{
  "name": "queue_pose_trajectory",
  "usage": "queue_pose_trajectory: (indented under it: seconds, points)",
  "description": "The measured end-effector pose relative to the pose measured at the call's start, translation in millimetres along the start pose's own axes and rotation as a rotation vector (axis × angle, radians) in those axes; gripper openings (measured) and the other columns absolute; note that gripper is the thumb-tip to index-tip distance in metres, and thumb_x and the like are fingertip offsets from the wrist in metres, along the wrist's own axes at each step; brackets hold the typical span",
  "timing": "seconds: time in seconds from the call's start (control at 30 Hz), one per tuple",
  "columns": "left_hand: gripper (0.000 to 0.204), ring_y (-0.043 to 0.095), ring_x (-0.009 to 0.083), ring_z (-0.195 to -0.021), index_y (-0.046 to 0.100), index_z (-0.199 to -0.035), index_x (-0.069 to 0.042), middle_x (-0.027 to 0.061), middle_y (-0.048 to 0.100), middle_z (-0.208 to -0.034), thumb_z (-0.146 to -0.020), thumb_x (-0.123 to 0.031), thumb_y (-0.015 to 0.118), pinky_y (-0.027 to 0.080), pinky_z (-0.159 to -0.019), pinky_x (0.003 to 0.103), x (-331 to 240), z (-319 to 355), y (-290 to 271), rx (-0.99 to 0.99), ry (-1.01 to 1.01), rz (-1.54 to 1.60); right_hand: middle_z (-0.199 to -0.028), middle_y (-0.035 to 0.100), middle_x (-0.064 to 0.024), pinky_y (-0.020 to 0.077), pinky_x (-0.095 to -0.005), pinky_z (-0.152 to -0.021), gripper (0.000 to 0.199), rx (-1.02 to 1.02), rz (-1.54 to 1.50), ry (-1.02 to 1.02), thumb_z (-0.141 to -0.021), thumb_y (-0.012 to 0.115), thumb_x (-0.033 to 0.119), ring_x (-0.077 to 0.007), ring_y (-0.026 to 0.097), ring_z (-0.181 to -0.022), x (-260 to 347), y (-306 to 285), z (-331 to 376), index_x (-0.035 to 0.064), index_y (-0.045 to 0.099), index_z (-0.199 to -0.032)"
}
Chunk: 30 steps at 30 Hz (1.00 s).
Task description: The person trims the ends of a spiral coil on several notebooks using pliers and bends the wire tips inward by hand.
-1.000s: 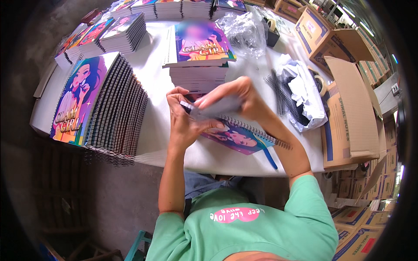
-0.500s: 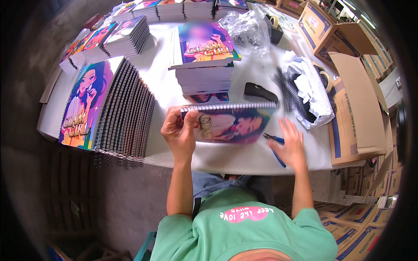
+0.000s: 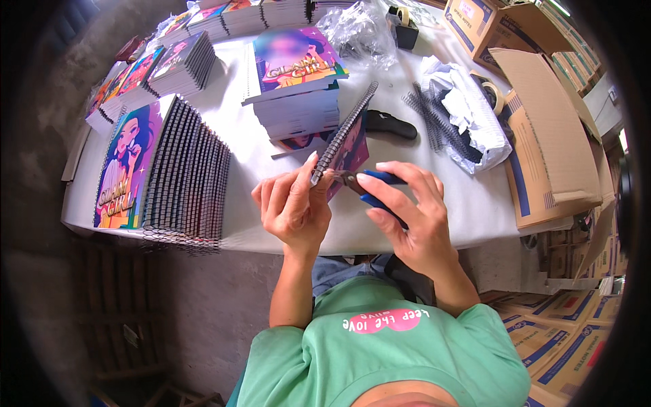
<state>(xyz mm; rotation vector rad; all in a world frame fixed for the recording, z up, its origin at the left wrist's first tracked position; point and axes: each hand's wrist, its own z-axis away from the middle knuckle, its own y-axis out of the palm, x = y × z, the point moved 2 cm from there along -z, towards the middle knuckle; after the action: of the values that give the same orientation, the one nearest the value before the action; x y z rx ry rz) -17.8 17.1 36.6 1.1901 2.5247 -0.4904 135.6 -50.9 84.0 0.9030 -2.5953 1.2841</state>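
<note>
**Pliers meet the spiral's end**

Left hand (image 3: pixel 293 203) grips a spiral-bound notebook (image 3: pixel 344 146) upright above the tabletop (image 3: pixel 468 197) edge. Right hand (image 3: pixel 407 203) clasps blue-handled pliers (image 3: pixel 369 184), their tip at the coil's lower end. Judging by this, binding is done and the wire end awaits finishing. Finished notebooks (image 3: pixel 183 180) lean in a row at left; a stack (image 3: pixel 295 88) sits behind. Both wrists are raised, elbows tucked.

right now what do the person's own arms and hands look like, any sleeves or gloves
Both hands are bare: no gloves, rings, watch or bands show on the left hand or the right hand. The forearms are uncovered up to the elbows. The person wears a green short-sleeved t-shirt with a pink oval patch of lettering on the chest; its sleeves end at the upper arms.
</note>
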Motion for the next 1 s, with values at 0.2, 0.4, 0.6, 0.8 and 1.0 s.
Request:
queue_pose_trajectory:
  seconds: [0.2, 0.4, 0.6, 0.8, 1.0]
  points:
    - [0.028, 0.052, 0.0121, -0.062, 0.071, -0.098, -0.011, -0.0035, 0.065, -0.077, -0.07, -0.008, 0.07, 0.033, -0.069, 0.026, -1.9, 1.4, 0.3, -0.011, 0.015, 0.004, -0.112, 0.055, -0.006, 0.0343, -0.0416, -0.089, 0.035, 0.078, -0.029, 0.013, -0.084, 0.062, 0.029, -0.0246, 0.053, -0.1, -2.2, 5.3, 0.9, 0.0197, 0.06, -0.119]
    - [0.027, 0.047, 0.0111, -0.059, 0.071, -0.098, -0.01, -0.0034, 0.066, -0.078, -0.071, -0.006, 0.068, 0.031, -0.066, 0.026, -5.1, 2.8, 2.6, -0.014, 0.044, -0.011, -0.111, 0.055, -0.006, 0.0378, -0.0382, -0.084, 0.034, 0.17, -0.165, 0.132, -0.086, 0.06, 0.027, -0.0239, 0.053, -0.099, -3.4, 6.2, 5.1, 0.0185, 0.059, -0.119]
    - [0.027, 0.045, 0.0113, -0.058, 0.071, -0.096, -0.009, -0.0026, 0.063, -0.073, -0.069, -0.006, 0.07, 0.031, -0.063, 0.025, -5.5, 7.0, 5.1, -0.022, 0.054, -0.031, -0.094, 0.059, -0.0085, 0.0463, -0.0344, -0.073, 0.034, 0.244, -0.865, 0.429, -0.093, 0.052, 0.028, -0.0203, 0.058, -0.088, -4.5, 15.3, 10.8, 0.0076, 0.055, -0.12]
    - [0.032, 0.043, 0.0099, -0.055, 0.067, -0.105, -0.003, 0.0003, 0.057, -0.069, -0.074, -0.002, 0.072, 0.033, -0.052, 0.024, 0.4, 8.0, 10.1, -0.066, -0.003, 0.11, -0.098, 0.056, -0.0159, 0.0446, -0.0377, -0.082, 0.041, 0.447, -1.027, 0.485, -0.094, 0.049, 0.032, -0.0278, 0.056, -0.096, -17.1, 15.1, 11.1, 0.0078, 0.048, -0.127]
    - [0.04, 0.045, 0.0, -0.059, 0.051, -0.125, 0.001, -0.0057, 0.048, -0.072, -0.088, -0.009, 0.062, 0.037, -0.052, 0.014, 8.7, -3.1, 1.5, -0.199, -0.656, 0.758, -0.115, 0.048, -0.0137, 0.032, -0.0516, -0.092, 0.044, 0.245, 0.124, 0.283, -0.085, 0.06, 0.028, -0.031, 0.047, -0.107, -67.1, 14.3, 72.2, 0.0162, 0.051, -0.127]
